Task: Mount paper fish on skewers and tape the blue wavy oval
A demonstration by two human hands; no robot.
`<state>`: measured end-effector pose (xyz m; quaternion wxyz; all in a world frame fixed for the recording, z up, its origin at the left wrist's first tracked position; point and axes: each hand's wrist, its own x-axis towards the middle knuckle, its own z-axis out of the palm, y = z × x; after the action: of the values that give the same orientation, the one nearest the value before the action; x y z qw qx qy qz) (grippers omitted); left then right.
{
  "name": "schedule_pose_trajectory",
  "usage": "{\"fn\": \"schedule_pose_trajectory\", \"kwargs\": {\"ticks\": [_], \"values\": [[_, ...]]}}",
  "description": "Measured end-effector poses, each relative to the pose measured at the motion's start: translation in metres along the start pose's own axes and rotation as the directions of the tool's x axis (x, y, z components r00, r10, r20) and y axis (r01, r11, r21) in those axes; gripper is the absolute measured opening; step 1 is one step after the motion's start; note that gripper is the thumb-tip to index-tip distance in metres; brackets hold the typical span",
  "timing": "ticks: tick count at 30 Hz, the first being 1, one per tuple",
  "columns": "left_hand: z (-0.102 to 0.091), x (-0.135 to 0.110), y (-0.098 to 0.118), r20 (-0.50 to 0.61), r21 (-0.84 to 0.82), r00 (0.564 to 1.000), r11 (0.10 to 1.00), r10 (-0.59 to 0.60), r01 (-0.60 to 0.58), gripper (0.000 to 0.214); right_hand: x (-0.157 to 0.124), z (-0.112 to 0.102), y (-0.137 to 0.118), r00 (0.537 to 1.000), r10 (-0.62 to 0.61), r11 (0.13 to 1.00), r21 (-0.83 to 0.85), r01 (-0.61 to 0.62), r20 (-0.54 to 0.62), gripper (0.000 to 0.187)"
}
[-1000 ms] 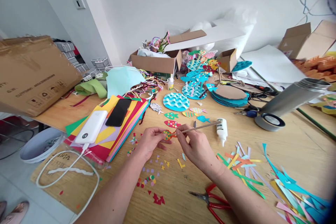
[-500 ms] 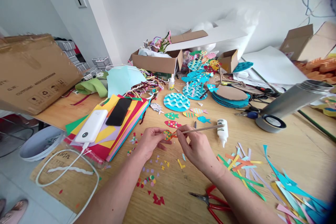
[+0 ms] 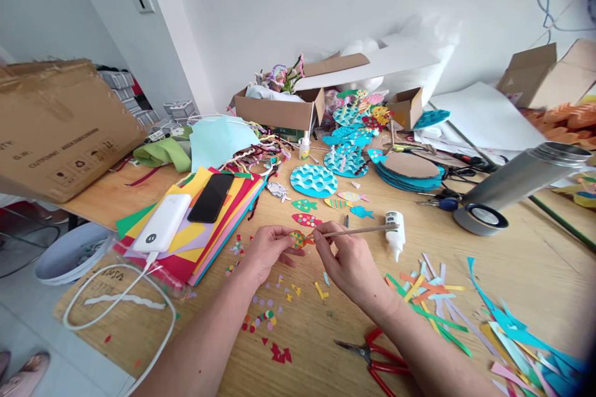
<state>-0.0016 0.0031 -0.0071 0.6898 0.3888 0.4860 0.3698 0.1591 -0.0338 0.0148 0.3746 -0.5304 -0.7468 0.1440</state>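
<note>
Left hand [image 3: 267, 251]: pinching one paper fish [image 3: 297, 239], orange with coloured dots, near centre.
Right hand [image 3: 347, 260]: closed around one wooden stick [image 3: 358, 231], tip at the fish.
Glue bottles [image 3: 395, 232]: two, one right, one far.
Red scissors [image 3: 379, 353]: one, near.

Head view. The left hand [image 3: 266, 250] is pinching a small orange paper fish [image 3: 298, 239] above the wooden table [image 3: 512, 260]; the right hand [image 3: 347, 259] is holding a thin wooden stick [image 3: 358, 231], its tip touching the fish. A white glue bottle [image 3: 395, 234] is lying just beyond the stick, red scissors [image 3: 375, 356] near the right wrist, coloured paper strips [image 3: 428, 298] to the right.
</note>
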Motion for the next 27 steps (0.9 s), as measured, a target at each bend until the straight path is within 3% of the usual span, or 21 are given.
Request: {"fn": "schedule_pose_trajectory", "kwargs": {"ticks": [27], "values": [[-0.0007,-0.0002,-0.0017,0.024,0.000,1.000,1.000,0.008,-0.008,0.023,-0.0021,-0.0008,-0.0007,1.000,-0.008,1.000,-0.010,0.008,-0.002,0.015]]}}
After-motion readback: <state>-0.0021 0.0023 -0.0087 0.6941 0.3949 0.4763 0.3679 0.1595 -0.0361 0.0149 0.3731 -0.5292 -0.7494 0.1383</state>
